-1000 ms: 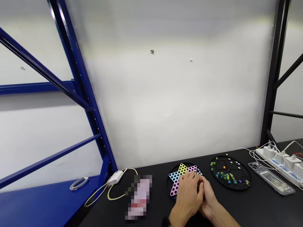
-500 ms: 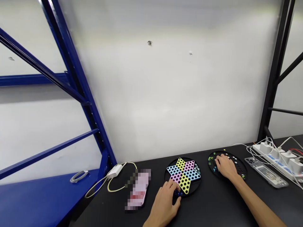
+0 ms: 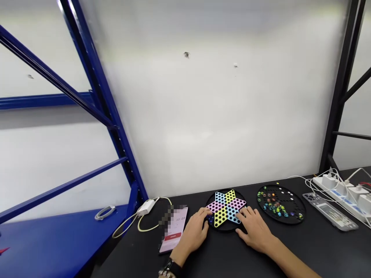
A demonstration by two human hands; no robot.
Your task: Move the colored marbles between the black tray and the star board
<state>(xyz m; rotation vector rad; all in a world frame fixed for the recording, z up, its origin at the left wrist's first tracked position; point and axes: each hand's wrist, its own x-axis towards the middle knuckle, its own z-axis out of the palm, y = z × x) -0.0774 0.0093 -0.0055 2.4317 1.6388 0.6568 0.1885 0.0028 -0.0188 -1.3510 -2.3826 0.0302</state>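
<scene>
A star-shaped Chinese checkers board (image 3: 226, 207), patterned in yellow, pink and blue with black holes, lies over a round black tray (image 3: 222, 229). My left hand (image 3: 197, 226) grips the board's left side, fingertips at a pink point. At its right side, my right hand (image 3: 254, 228) has its fingers on a blue point and its thumb low near the tray rim. Dark blue marbles (image 3: 211, 219) show in the gap by my left fingers. What lies beneath the board is mostly hidden.
Right of the board, a second round black board (image 3: 285, 222) holds several coloured marbles (image 3: 275, 207) and white pieces. A lit phone (image 3: 174, 227) lies left, beside a white adapter (image 3: 146, 207) with cable. Another phone (image 3: 333, 214) and a power strip (image 3: 342, 191) are far right.
My right hand has come left from the marble-filled board to the star board. The star board has turned within its tray, and my left hand has shifted slightly up and left.
</scene>
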